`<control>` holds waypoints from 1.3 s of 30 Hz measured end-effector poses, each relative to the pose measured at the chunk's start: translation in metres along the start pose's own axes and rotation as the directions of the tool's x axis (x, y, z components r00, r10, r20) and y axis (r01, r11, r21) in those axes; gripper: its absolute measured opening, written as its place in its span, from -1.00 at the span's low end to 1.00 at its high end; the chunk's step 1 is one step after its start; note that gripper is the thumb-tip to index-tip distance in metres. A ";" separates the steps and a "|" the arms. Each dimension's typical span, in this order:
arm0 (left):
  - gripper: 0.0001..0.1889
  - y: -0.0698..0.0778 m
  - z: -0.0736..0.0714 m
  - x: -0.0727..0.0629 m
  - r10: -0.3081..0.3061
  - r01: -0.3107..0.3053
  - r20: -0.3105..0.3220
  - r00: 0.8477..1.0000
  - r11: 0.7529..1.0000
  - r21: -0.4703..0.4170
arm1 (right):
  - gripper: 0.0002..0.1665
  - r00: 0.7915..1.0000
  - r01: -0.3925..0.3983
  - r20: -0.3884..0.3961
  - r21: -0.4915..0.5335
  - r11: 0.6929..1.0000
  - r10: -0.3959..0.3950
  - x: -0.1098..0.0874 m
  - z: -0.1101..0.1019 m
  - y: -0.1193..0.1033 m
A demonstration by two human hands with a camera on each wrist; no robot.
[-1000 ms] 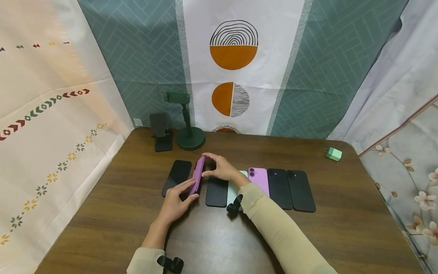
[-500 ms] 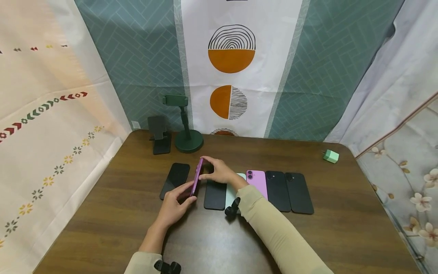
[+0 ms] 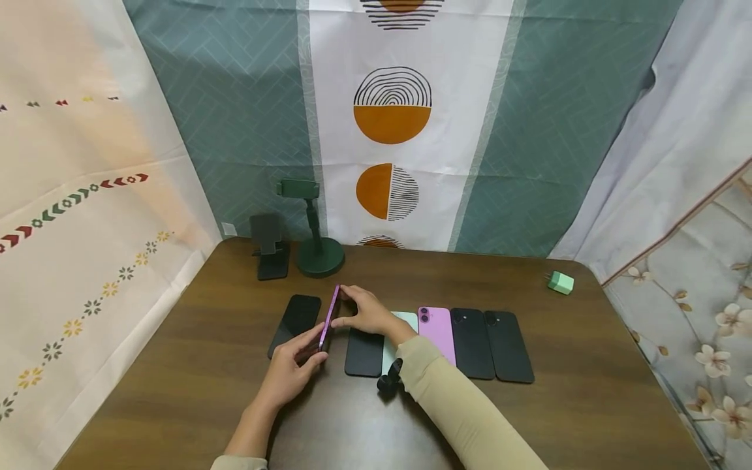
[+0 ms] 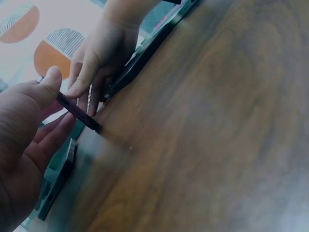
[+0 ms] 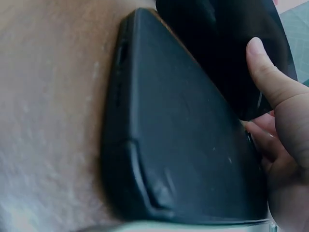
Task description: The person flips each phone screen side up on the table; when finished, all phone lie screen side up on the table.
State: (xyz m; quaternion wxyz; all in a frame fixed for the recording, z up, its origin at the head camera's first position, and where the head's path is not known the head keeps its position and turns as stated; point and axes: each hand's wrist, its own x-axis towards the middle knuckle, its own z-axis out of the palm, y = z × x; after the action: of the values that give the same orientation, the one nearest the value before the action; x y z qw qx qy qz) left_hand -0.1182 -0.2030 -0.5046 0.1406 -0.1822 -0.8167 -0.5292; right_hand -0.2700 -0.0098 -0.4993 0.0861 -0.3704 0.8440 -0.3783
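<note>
A purple phone is held on its long edge between both hands, seen almost edge-on in the head view. My left hand grips its near end, with the thumb on one side and the fingers on the other. At the far end my right hand pinches the phone. In the right wrist view, the right thumb lies on its dark screen. The left wrist view shows its narrow end between the left thumb and fingers. Beside it, a black phone lies partly under the right hand.
Right of that black phone lie a mint phone, a pink phone and two black phones. Another phone lies screen up at left. Behind stand a dark phone stand and a green stand. A green charger sits at back right.
The purple phone has turned from showing its back to nearly edge-on, still held by both hands. The head view has tilted up, so everything on the table appears lower.
</note>
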 end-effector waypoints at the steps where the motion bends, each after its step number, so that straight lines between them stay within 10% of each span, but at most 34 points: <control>1: -0.39 0.001 0.000 -0.001 -0.009 0.009 -0.001 1.000 1.000 -0.001 | 0.02 1.000 -0.004 -0.007 0.002 1.000 0.004 -0.001 0.001 -0.001; 39: -0.32 -0.004 -0.018 -0.001 -0.086 0.088 -0.083 0.993 0.996 0.016 | 0.10 0.998 -0.033 -0.063 -0.082 0.996 0.028 0.002 0.019 -0.009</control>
State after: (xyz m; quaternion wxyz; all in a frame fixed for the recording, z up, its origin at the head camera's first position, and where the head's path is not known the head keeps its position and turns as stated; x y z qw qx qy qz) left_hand -0.1181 -0.2214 -0.5005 0.1528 -0.1229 -0.8225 -0.5339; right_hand -0.2584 -0.0260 -0.5057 0.0503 -0.3489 0.8667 -0.3529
